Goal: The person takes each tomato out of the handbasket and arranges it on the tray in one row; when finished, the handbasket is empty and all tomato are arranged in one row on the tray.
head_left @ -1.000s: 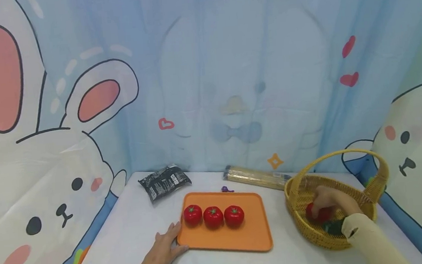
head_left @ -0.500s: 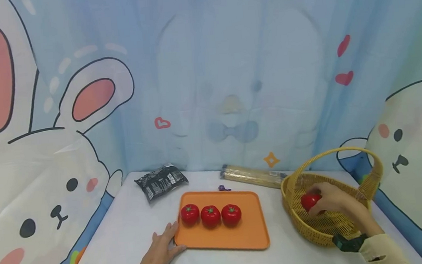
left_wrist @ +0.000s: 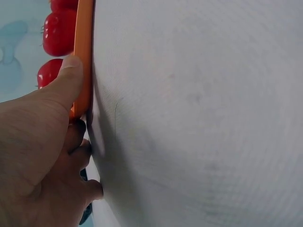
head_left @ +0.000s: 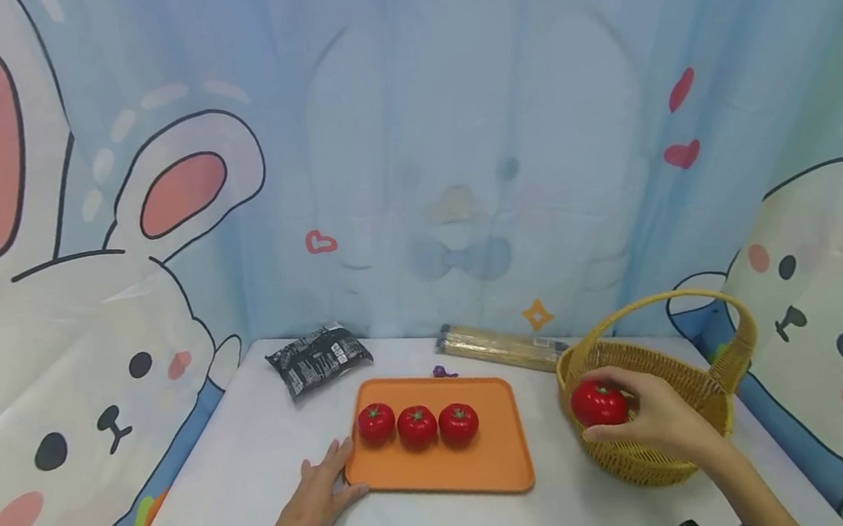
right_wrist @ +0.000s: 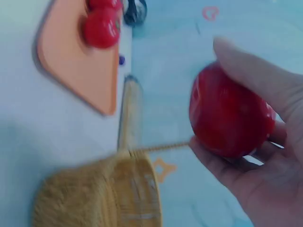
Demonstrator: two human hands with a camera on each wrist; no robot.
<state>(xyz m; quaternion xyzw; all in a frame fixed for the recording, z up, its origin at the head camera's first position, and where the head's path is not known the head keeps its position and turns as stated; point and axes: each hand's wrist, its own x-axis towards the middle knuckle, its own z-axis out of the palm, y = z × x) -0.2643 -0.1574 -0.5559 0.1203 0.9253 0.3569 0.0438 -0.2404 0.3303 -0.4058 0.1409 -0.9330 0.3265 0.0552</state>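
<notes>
In the head view my right hand (head_left: pixel 656 414) holds a glossy red tomato (head_left: pixel 598 403) above the left part of a yellow wicker basket (head_left: pixel 653 467) with a tall handle. The right wrist view shows this tomato (right_wrist: pixel 229 113) between thumb and fingers. An orange tray (head_left: pixel 494 457) lies left of the basket and bears three tomatoes with green stems in a row, the middle tomato (head_left: pixel 417 427) among them. My left hand (head_left: pixel 311 506) grips the tray's front left corner. In the left wrist view its thumb (left_wrist: pixel 71 75) lies against the tray rim (left_wrist: pixel 84 52), fingers around the corner.
A black printed packet (head_left: pixel 320 360) lies at the back left of the white table (head_left: pixel 208 490). Behind the tray are a small purple item (head_left: pixel 443 371) and a long gold-coloured package (head_left: pixel 500 346), reaching to the basket. A cartoon curtain (head_left: pixel 410 130) hangs behind the table.
My right hand has lifted the tomato from inside the basket, up and to the left, and the tomato now shows fully. My left hand still holds the tray's corner.
</notes>
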